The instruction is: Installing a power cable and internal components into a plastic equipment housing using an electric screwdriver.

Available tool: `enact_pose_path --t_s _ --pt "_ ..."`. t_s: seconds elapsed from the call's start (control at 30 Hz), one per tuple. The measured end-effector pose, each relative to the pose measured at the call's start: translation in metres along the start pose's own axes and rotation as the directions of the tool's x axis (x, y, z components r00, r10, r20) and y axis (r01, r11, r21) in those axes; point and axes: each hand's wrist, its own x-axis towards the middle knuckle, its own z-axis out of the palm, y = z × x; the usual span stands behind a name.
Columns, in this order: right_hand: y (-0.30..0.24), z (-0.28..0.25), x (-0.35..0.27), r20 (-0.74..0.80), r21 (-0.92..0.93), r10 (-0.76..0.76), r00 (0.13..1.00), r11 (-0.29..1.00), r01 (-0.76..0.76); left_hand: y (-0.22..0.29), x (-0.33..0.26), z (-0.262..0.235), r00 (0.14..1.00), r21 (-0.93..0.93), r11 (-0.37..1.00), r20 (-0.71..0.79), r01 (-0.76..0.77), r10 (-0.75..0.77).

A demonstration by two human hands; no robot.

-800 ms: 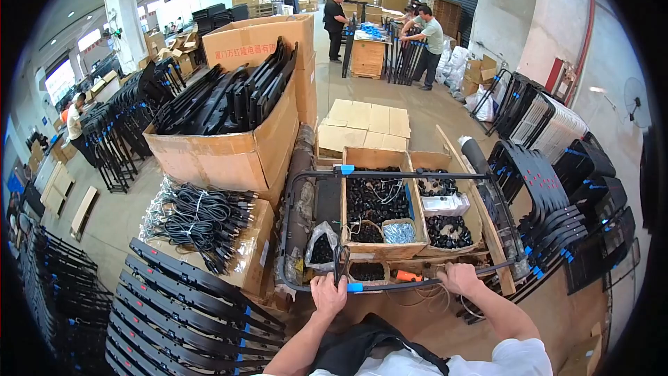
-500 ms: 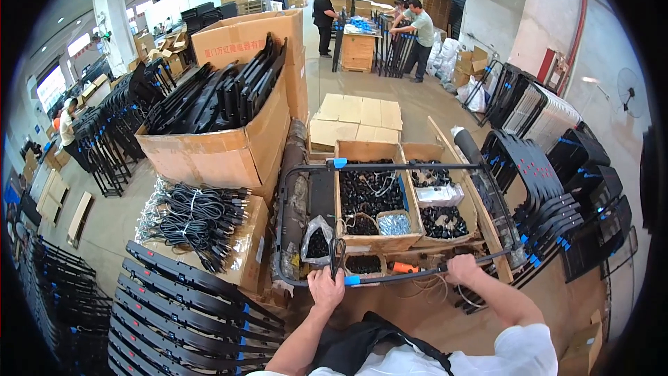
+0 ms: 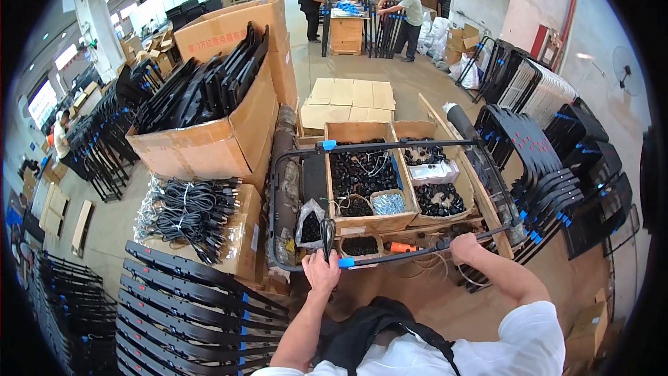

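A black tubular frame (image 3: 390,145) with rounded corners and blue tape lies level over the parts boxes. My left hand (image 3: 321,273) is closed on its near bar, beside the blue tape (image 3: 346,262). A thin black looped item (image 3: 327,235) sticks up from the same hand; its kind is unclear. Farther right along that bar, my right hand (image 3: 465,248) is wrapped round it. Inside the frame's outline are a wooden box of small black parts (image 3: 355,174), a small box of silver screws (image 3: 388,202) and an orange-handled tool (image 3: 402,247).
Bundled black cables (image 3: 188,212) top a carton at left, below a large carton of black panels (image 3: 209,139). Stacked black frames (image 3: 181,292) stand near my left arm; more curved frames (image 3: 536,160) stand at right. Two people (image 3: 403,17) work at a far table, among others.
The whole view has shifted slightly, so the scene sits higher and a little left. Both hands keep their places on the frame. The black loop at my left hand looks narrower and more upright.
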Motion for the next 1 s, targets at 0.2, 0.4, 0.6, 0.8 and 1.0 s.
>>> enact_pose_path --t_s 0.2,0.4,0.6,0.8,1.0 --pt "0.011 0.017 0.007 0.065 -0.141 -0.047 0.997 0.988 0.056 -0.001 0.007 0.003 1.0 0.014 1.0 -0.016 -0.015 0.015" --pt "0.013 0.008 0.008 -0.102 0.052 -0.031 0.994 0.998 0.036 0.004 0.014 0.002 0.997 0.035 0.999 -0.071 -0.038 0.041" --pt "-0.012 -0.016 0.002 -0.197 0.057 -0.002 0.98 0.998 0.013 -0.009 0.008 0.004 1.0 0.055 0.998 -0.02 0.001 0.0" --pt "-0.011 0.004 0.004 -0.43 0.145 -0.09 0.898 0.975 0.167 -0.003 0.006 0.001 0.999 0.013 1.0 0.025 0.026 -0.027" --pt "-0.01 0.006 0.02 -0.304 0.03 -0.023 0.952 0.999 0.034 -0.004 0.014 0.001 1.0 -0.016 1.0 0.026 0.013 -0.013"
